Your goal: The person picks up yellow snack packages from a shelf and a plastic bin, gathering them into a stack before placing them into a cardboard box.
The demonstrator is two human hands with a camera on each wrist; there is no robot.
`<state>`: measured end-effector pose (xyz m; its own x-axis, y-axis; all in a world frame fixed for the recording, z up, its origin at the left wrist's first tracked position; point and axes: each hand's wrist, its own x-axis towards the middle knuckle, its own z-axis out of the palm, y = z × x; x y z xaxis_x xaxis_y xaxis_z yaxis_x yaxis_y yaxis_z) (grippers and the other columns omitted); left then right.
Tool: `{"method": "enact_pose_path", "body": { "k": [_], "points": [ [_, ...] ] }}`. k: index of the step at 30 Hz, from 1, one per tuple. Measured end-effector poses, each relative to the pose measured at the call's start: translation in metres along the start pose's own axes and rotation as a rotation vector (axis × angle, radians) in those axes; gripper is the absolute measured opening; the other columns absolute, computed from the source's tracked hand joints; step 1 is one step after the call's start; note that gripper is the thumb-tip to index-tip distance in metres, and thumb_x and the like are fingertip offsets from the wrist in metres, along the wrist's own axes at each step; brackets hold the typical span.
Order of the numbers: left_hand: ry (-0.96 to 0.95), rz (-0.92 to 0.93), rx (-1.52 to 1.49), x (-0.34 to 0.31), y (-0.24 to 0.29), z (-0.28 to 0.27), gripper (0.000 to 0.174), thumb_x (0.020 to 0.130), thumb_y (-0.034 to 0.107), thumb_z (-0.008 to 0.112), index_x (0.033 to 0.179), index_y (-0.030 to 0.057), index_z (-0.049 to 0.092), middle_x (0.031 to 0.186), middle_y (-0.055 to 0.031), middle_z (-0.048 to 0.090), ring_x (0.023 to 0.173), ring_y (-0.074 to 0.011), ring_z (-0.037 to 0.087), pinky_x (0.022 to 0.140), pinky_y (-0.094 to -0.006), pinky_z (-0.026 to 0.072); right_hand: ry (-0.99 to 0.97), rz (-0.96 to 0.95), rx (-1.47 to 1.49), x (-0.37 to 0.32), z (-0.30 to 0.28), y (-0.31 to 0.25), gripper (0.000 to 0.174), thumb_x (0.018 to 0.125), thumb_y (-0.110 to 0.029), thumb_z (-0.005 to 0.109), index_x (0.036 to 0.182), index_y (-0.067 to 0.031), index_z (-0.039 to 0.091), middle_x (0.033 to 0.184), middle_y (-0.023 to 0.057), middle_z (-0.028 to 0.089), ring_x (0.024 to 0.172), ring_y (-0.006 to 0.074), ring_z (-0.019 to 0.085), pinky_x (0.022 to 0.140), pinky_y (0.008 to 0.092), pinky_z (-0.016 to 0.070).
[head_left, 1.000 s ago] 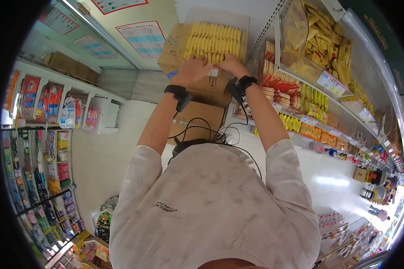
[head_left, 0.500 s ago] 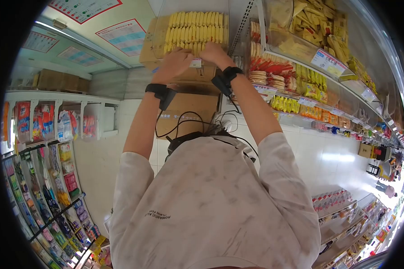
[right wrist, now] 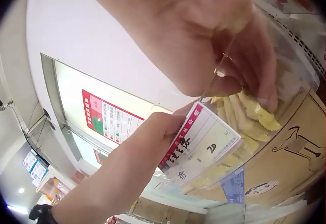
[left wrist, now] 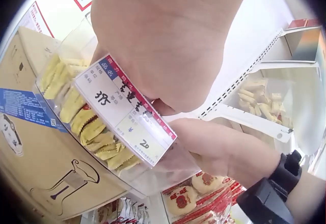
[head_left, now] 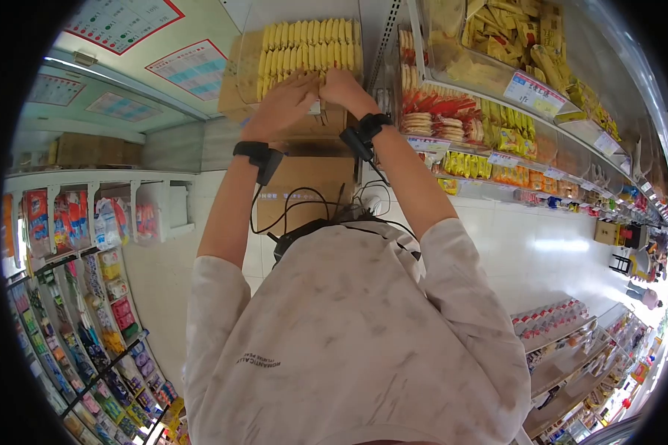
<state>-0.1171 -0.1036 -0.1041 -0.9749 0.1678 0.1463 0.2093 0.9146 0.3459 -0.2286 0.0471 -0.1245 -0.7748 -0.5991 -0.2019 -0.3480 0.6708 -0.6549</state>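
Logged both hands drawn together since a second ago, touching at front of clear bin point(left wrist: 173, 170). Found left hand point(head_left: 286, 100) pressing flat on price tag point(left wrist: 125, 109) (clipped to bin front); right hand point(head_left: 345, 87) pinching bin wall just above tag.

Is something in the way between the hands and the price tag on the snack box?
No, nothing visible is in the way. The left hand already holds the price tag on the front of the clear bin. The right hand is right beside it, touching the bin.
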Motion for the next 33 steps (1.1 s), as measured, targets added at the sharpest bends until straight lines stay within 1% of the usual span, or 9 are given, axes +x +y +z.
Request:
{"method": "enact_pose_path", "body": {
  "k": [3,9,12,15,17,21,23,27,33],
  "points": [
    [-0.156,-0.131,-0.103,0.010,0.025,-0.017,0.053,0.102,0.035,0.038,0.141,0.0067,0.058,0.148,-0.0125,0.055,0.140,-0.0319,0.047,0.115,-0.0408,0.0394,-0.059,0.040,0.006,0.003,-0.006,0.000,0.027,0.079,-0.015,0.071,0.083,0.0116,0.069,0.082,0.0304,0.069,0.084,0.0432,0.070,0.073,0.0452,0.0567],
    [-0.089,-0.130,-0.173,0.012,0.011,-0.007,0.053,0.100,0.040,0.042,0.133,0.0033,0.063,0.143,-0.0160,0.058,0.125,-0.0363,0.058,0.106,-0.0424,0.0455,-0.039,0.039,0.079,0.009,0.002,0.005,0.030,0.080,-0.015,0.069,0.089,0.0126,0.070,0.088,0.0316,0.070,0.090,0.0452,0.070,0.076,0.0475,0.0562],
    [-0.008,-0.106,-0.136,0.009,0.008,0.000,0.052,0.100,0.040,0.044,0.132,0.0036,0.063,0.141,-0.0162,0.059,0.122,-0.0369,0.060,0.104,-0.0430,0.0471,0.011,-0.016,-0.035,-0.005,-0.007,-0.003,0.033,0.085,-0.013,0.064,0.108,0.0111,0.068,0.102,0.0325,0.069,0.100,0.0447,0.069,0.085,0.0462,0.0556],
    [-0.065,-0.153,-0.167,0.011,0.012,-0.007,0.052,0.100,0.041,0.044,0.134,0.0050,0.061,0.139,-0.0156,0.061,0.121,-0.0357,0.061,0.103,-0.0435,0.0475,0.536,-0.408,-0.022,-0.028,0.004,0.006,0.044,0.092,-0.007,0.056,0.131,0.0118,0.052,0.120,0.0326,0.065,0.116,0.0401,0.064,0.099,0.0389,0.0506],
    [-0.055,-0.181,-0.180,0.011,0.009,-0.002,0.050,0.101,0.040,0.043,0.133,0.0066,0.062,0.139,-0.0141,0.061,0.121,-0.0344,0.061,0.103,-0.0434,0.0478,0.308,-0.338,0.428,-0.090,-0.049,-0.024,0.049,0.098,-0.004,0.050,0.145,0.0040,0.040,0.131,0.0269,0.062,0.119,0.0375,0.063,0.104,0.0419,0.0489],
    [0.009,-0.139,-0.161,0.009,0.005,0.007,0.045,0.102,0.039,0.041,0.125,0.0128,0.070,0.141,-0.0079,0.061,0.124,-0.0305,0.060,0.103,-0.0416,0.0489,-0.088,-0.394,0.672,-0.200,-0.140,-0.053,0.031,0.105,-0.008,0.051,0.134,0.0016,0.056,0.123,0.0118,0.067,0.112,0.0188,0.065,0.098,0.0319,0.0512],
    [0.010,-0.120,-0.191,0.008,0.008,0.009,0.044,0.103,0.038,0.040,0.119,0.0153,0.074,0.142,-0.0048,0.061,0.126,-0.0284,0.058,0.103,-0.0406,0.0490,-0.009,-0.456,0.575,-0.242,-0.174,-0.067,0.026,0.104,-0.004,0.051,0.127,0.0005,0.063,0.122,0.0103,0.068,0.111,0.0166,0.065,0.096,0.0297,0.0517],
    [0.007,-0.118,-0.174,0.009,0.007,0.006,0.044,0.103,0.038,0.040,0.115,0.0164,0.077,0.145,-0.0019,0.059,0.129,-0.0263,0.057,0.104,-0.0396,0.0483,0.530,-0.516,0.416,-0.278,-0.214,-0.060,0.024,0.100,0.001,0.053,0.121,-0.0005,0.066,0.120,0.0102,0.068,0.109,0.0169,0.064,0.093,0.0296,0.0519],
    [-0.081,-0.162,-0.184,0.009,0.013,-0.003,0.043,0.103,0.037,0.041,0.118,0.0151,0.075,0.145,-0.0032,0.058,0.128,-0.0279,0.057,0.106,-0.0402,0.0468,1.124,-0.312,-0.095,-0.264,-0.252,-0.018,0.022,0.096,-0.005,0.058,0.116,0.0011,0.066,0.115,0.0149,0.067,0.101,0.0291,0.065,0.092,0.0375,0.0509]
  ]
}}
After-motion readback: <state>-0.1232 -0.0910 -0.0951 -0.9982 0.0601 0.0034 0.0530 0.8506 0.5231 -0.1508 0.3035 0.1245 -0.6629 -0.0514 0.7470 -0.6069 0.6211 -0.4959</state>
